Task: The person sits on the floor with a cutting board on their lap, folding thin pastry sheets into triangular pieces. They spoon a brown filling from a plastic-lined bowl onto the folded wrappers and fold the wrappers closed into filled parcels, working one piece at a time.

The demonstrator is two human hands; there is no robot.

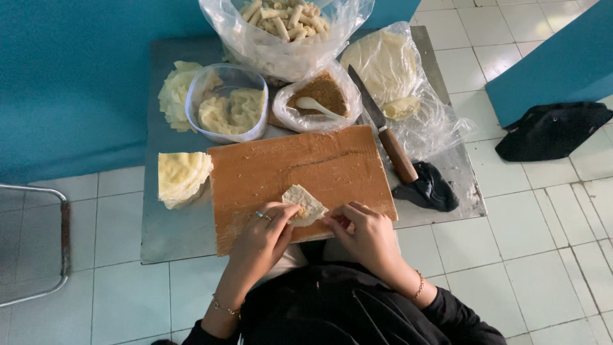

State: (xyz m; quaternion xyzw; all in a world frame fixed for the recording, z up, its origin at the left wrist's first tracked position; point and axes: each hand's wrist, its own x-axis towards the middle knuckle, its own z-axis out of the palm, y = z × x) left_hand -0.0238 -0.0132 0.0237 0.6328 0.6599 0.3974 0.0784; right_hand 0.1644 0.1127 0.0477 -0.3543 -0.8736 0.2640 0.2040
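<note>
Left hand, ring on one finger, fingers curled onto the near left edge of a small pale wrapper, pinching it against the wooden board. Right hand at 3 o'clock of the wrapper, fingertips bent in and touching its right edge; grip looks light, more a fold than a clamp. Both wrists carry thin bracelets.

Wrapper lies partly folded at the board's near edge, at about 6 o'clock of the board's centre. Board sits on a grey metal tray set on a white tiled floor.

At 9 o'clock of the board: a stack of cut wrapper pieces, touching the board's left side. At 11 o'clock: a clear round tub holding crumpled pale sheets, with more sheets just behind it. At 12 o'clock: an open plastic bag of brown filling with a white spoon in it. Beyond that, a large bag of finished rolls. At 1 o'clock: round wrappers in plastic, and a knife with a wooden handle lying along the board's right edge. Dark cloth at 3 o'clock, just past the knife handle. Black bundle well apart on the tiles.
</note>
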